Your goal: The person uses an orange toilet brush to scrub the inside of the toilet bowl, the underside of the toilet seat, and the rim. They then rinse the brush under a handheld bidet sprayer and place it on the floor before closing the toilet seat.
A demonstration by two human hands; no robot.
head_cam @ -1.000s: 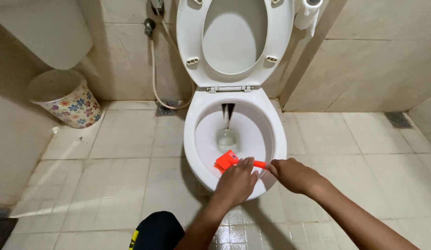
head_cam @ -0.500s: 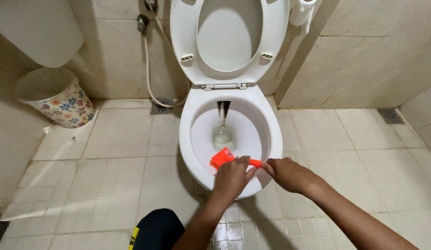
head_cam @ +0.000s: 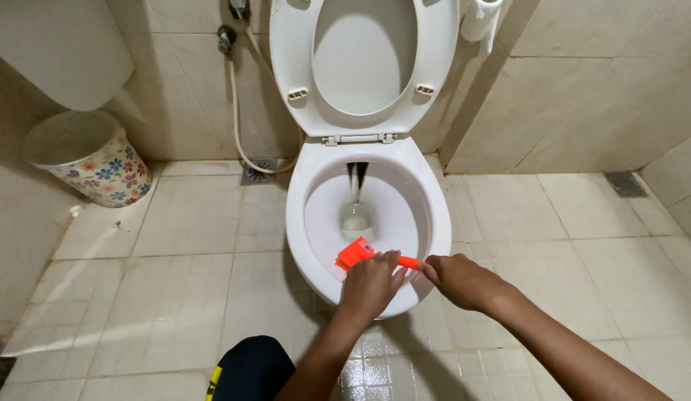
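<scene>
A white toilet bowl point(head_cam: 310, 245) stands in the middle with its seat and lid point(head_cam: 364, 59) raised. An orange brush point(head_cam: 354, 254) lies against the inside front of the bowl. My left hand point(head_cam: 370, 284) is closed over the brush just behind its head. My right hand point(head_cam: 461, 281) grips the orange handle end at the bowl's front right rim. Dark streaks run down the back of the bowl above the water.
A flowered waste bin point(head_cam: 93, 160) sits at the left by the wall. A spray hose point(head_cam: 241, 126) hangs left of the toilet over a floor drain point(head_cam: 255, 174). A toilet paper roll point(head_cam: 480, 18) hangs upper right. The floor tiles near my knee point(head_cam: 249, 367) look wet.
The view has shifted slightly; the toilet sits a little lower in frame than half a second ago. Both hands keep hold of the brush at the bowl's front.
</scene>
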